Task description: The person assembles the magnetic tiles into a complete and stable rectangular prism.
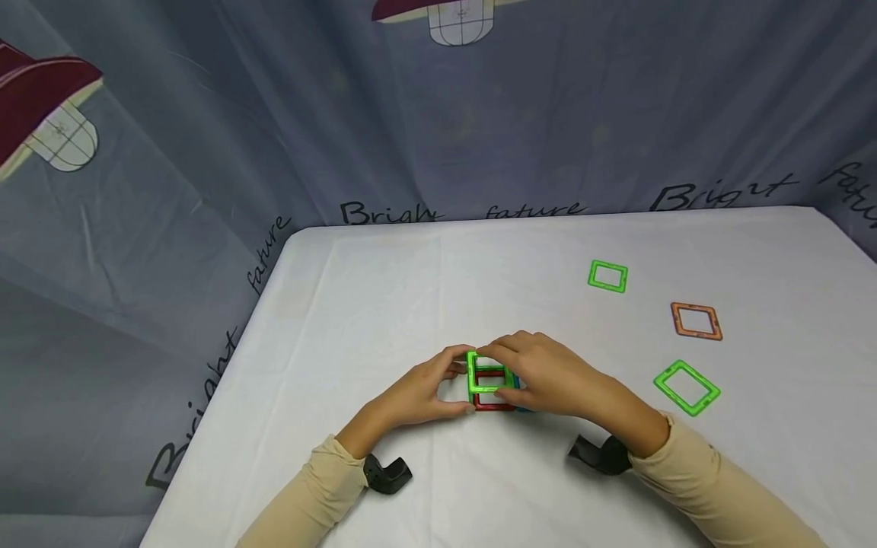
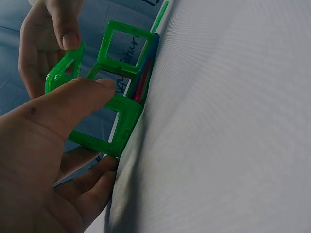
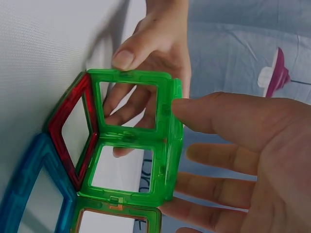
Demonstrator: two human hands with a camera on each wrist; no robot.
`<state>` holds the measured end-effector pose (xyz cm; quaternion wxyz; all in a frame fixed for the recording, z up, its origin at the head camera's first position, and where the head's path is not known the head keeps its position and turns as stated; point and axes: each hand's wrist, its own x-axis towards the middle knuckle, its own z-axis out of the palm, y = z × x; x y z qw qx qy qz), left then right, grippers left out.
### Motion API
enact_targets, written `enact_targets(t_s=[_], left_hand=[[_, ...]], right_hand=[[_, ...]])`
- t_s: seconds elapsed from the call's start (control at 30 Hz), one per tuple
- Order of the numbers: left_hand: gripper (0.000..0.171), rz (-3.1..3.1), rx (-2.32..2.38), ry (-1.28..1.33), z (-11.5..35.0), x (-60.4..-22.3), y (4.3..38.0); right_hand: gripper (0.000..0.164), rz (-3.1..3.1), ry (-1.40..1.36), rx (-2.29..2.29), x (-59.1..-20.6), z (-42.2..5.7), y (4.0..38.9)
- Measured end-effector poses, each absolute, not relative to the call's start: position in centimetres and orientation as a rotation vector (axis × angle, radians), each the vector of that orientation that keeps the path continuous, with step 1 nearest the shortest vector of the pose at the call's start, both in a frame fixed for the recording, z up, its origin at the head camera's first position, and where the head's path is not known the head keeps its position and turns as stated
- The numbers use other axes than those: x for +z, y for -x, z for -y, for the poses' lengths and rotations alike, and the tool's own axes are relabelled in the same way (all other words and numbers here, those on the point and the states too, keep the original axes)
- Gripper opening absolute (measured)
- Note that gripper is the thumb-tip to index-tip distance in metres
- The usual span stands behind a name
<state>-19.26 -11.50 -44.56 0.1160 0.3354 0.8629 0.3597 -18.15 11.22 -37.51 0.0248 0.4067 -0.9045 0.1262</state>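
The frame structure (image 1: pixel 488 389), built of coloured square frames, stood on the white tablecloth (image 1: pixel 384 297) between the person's two hands. At far left hung a grey-blue curtain (image 1: pixel 171 190), with dark lettering along its lower part. Next came a black wrist mount (image 1: pixel 387 476) at the left cuff, and beyond it the left hand (image 1: pixel 414 392), which held the structure's green left wall (image 3: pixel 136 76), thumb at the near edge and fingers at the far one. A red frame (image 3: pixel 67 107) formed part of the base, joined to a blue frame (image 3: pixel 24 179); whether the blue one lay quite flat was hard to tell, since the right hand hid much of it from above. The right hand (image 1: pixel 551 373) gripped the top green frame (image 1: pixel 472 373) between thumb and fingers. Another black mount (image 1: pixel 603 455) showed at the right cuff. Farther right, well apart from the structure, lay a small green frame (image 1: pixel 607 288), a tilted green frame (image 1: pixel 704 401) and an orange frame (image 1: pixel 697 333).
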Motion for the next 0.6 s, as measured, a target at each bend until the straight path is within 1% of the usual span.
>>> enact_targets(t_s=[0.2, 0.4, 0.6], left_hand=[[0.076, -2.531, 1.051, -0.975, 11.45, -44.61, 19.31], [0.085, -2.499, 1.106, -1.006, 11.34, -44.51, 19.27], [0.079, -2.481, 1.121, -0.994, 11.30, -44.40, 19.17]], right_hand=[[0.048, 2.780, -1.261, 0.380, -37.68, -11.30, 18.18], [0.046, 2.773, -1.271, 0.357, -37.71, -11.35, 18.16], [0.045, 2.773, -1.276, 0.357, -37.78, -11.40, 18.15]])
